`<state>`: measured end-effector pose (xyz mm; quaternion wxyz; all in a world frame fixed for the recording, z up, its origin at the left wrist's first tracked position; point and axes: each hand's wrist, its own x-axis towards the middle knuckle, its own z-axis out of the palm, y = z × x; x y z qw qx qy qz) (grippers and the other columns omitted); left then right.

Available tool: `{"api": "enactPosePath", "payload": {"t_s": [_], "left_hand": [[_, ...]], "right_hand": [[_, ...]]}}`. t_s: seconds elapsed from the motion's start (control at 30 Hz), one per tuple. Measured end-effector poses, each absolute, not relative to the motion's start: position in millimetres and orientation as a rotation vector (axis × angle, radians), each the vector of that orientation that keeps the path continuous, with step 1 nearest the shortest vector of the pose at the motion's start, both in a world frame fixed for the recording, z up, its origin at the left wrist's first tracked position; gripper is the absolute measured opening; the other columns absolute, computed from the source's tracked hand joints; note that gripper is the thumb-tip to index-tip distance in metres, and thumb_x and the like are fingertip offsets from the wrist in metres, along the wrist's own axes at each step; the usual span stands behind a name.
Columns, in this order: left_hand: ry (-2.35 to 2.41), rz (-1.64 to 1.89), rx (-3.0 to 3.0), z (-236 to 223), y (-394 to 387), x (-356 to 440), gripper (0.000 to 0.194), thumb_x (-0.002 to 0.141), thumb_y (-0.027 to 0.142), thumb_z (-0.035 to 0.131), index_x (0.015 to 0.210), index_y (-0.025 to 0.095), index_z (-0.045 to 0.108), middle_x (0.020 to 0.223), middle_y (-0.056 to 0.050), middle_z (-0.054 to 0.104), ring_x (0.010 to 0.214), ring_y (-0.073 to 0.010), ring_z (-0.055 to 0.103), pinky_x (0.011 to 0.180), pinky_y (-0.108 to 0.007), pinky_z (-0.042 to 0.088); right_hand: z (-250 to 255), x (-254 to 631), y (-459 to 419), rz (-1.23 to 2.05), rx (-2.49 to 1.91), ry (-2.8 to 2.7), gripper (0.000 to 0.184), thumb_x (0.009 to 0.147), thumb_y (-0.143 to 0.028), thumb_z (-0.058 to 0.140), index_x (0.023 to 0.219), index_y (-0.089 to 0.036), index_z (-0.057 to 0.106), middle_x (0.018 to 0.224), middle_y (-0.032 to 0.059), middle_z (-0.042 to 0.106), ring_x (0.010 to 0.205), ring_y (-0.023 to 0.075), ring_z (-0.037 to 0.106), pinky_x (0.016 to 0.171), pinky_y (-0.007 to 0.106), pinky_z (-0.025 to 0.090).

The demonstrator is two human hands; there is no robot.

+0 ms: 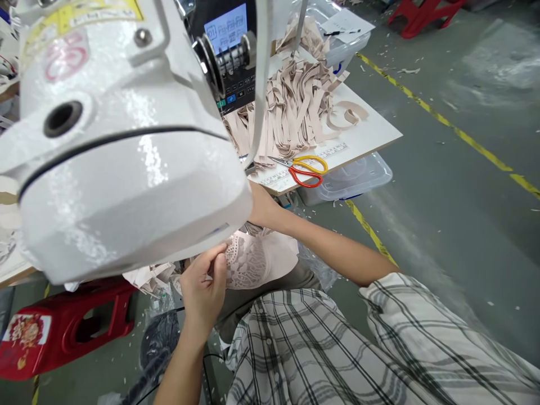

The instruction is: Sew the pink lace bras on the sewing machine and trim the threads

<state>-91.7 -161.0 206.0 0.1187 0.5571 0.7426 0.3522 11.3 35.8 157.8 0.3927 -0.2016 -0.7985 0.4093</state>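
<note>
A pale pink lace bra cup point(248, 261) hangs below the head of a white sewing machine point(139, 202), over my lap. The thumb and fingers of my left hand point(206, 278) are pinched on the lace at its left edge. At the upper right of the cup, my right hand point(261, 207) reaches in beside the machine head. Its fingers are hidden behind the machine, so their grip does not show. The needle area is also out of sight under the head.
Scissors point(301, 169) with yellow and red handles lie on the white table point(373, 132), beside heaped beige fabric strips point(295, 107). A control panel point(228, 34) stands behind the machine. Below the table is a clear plastic box point(358, 177). A red stool point(71, 326) stands at left.
</note>
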Motion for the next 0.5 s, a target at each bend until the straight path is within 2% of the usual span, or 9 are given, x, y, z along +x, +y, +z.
{"api": "enactPosePath", "payload": {"t_s": [0.13, 0.3, 0.5], "left_hand": [[2.231, 1.007, 1.588, 200, -164, -94, 0.025, 0.095, 0.029, 0.055, 0.111, 0.018, 0.072, 0.107, -0.008, 0.076, 0.095, -0.0208, 0.073, 0.076, -0.027, 0.056], [2.240, 1.049, 1.538, 191, -166, -96, 0.028, 0.095, 0.030, 0.055, 0.118, 0.018, 0.067, 0.113, -0.010, 0.073, 0.100, -0.0220, 0.070, 0.086, -0.032, 0.055], [2.261, 1.031, 1.574, 187, -168, -100, 0.027, 0.096, 0.032, 0.053, 0.117, 0.018, 0.065, 0.103, -0.009, 0.073, 0.096, -0.0218, 0.069, 0.084, -0.033, 0.054]], "right_hand": [[157, 10, 35, 1.038, -0.524, -2.025, 0.012, 0.079, -0.016, 0.059, 0.088, -0.019, 0.067, 0.105, 0.0051, 0.065, 0.087, 0.0187, 0.061, 0.077, 0.032, 0.048], [159, 10, 31, 1.042, -0.541, -2.018, 0.011, 0.080, -0.017, 0.061, 0.089, -0.018, 0.068, 0.108, 0.0064, 0.066, 0.094, 0.0204, 0.062, 0.080, 0.032, 0.049], [169, 11, 25, 1.062, -0.624, -2.024, 0.013, 0.080, -0.019, 0.060, 0.090, -0.018, 0.068, 0.113, 0.0091, 0.065, 0.094, 0.0226, 0.063, 0.078, 0.035, 0.050]]}}
